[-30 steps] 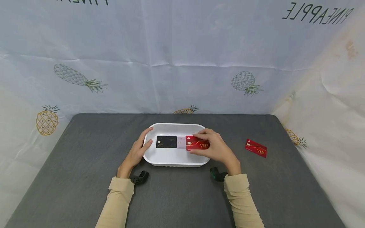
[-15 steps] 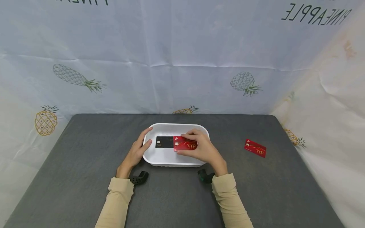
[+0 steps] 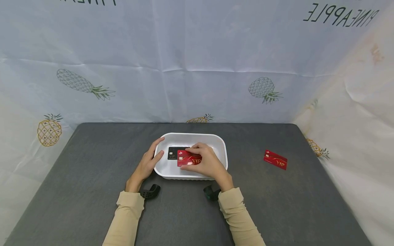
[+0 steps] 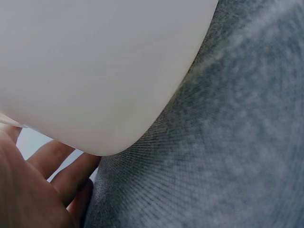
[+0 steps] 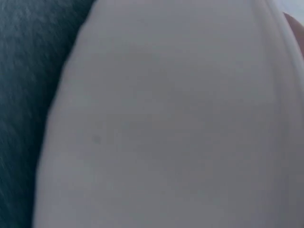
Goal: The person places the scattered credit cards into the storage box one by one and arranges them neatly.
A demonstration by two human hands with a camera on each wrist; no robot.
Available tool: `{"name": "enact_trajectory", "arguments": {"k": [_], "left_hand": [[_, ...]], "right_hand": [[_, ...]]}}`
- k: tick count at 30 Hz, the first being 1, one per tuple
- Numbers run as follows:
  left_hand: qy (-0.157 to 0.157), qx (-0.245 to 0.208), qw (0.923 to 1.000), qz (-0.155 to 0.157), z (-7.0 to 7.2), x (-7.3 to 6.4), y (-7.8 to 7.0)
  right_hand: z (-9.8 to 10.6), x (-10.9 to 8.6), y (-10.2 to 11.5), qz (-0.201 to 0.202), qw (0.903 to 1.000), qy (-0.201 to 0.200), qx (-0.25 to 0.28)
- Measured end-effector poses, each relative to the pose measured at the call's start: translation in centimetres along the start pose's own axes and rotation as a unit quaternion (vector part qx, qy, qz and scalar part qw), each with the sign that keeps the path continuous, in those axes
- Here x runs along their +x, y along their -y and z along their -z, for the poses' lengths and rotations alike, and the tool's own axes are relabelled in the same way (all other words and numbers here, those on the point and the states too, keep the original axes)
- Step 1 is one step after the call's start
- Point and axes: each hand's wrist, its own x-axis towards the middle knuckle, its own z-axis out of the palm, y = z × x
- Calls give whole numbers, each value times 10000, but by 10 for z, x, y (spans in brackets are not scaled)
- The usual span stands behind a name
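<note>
My right hand pinches a red VIP card by its right part, thumb on the near edge and fingers on the far edge, over the white plastic tray. A black VIP card lies inside the tray, its lower right part covered by the red one. My left hand holds the tray's left end, with the thumb over the rim and the fingers along the outside. In the left wrist view, the fingers show beyond the tray wall. The right wrist view shows mostly the tray's side.
Another red VIP card lies at a slant on the dark grey table, right of the tray. A pale cloth with pineapple prints hangs behind the table. Black wrist-worn devices sit at both wrists.
My right hand has carried the red card leftward and slightly nearer, from the tray's right side to over the black card. A pale lilac card seen earlier is now hidden. My left hand stays put.
</note>
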Motion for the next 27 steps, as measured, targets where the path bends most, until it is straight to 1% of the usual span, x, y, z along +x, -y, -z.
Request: {"name": "enact_trajectory", "arguments": {"k": [6,14,20,27], "left_hand": [[41,3,10000,82,-1,0,0],[60,-27,10000,-13,0,0,2],[44,11,10000,-8,0,0,2],[37,41,10000,-41,0,0,1]], "right_hand": [[-13,4,3,-117,9998,129,-36],[-24,10,4,-5,9998,179,-73],[-30,14,6,32,9995,296,-80],[-35,19,7,-194,9979,589,165]]}}
